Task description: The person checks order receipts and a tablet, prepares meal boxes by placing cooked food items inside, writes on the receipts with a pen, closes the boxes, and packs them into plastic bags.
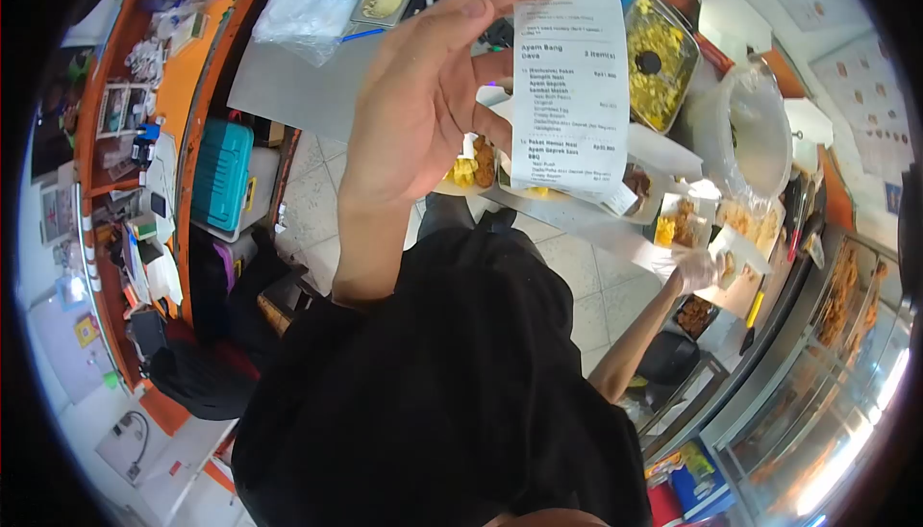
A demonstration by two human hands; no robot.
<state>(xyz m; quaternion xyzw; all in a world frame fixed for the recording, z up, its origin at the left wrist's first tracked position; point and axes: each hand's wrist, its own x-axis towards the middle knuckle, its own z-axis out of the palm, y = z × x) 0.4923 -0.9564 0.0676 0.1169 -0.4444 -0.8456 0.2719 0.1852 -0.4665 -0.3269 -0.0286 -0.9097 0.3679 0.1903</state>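
Observation:
My left hand (423, 104) is raised close to the camera, its fingers closed on a printed paper receipt (572, 94). The receipt hangs upright, its listed items facing me. Farther down on the right, my right hand (694, 269), in a clear plastic glove, is at the edge of a cutting board (723, 294) with pieces of food. Beside it is an open white box (685, 221) with yellow and brown food. The right fingers are small and blurred, so their grip cannot be made out. Partly hidden behind the receipt is more yellow and fried food (471, 166).
A metal tray of yellow food (661, 61) and a large clear plastic container (745, 128) stand behind the receipt. A yellow-handled knife (756, 308) lies at the board's right side. Glass display shelves (827, 363) stand at right. A teal case (221, 176) sits at left.

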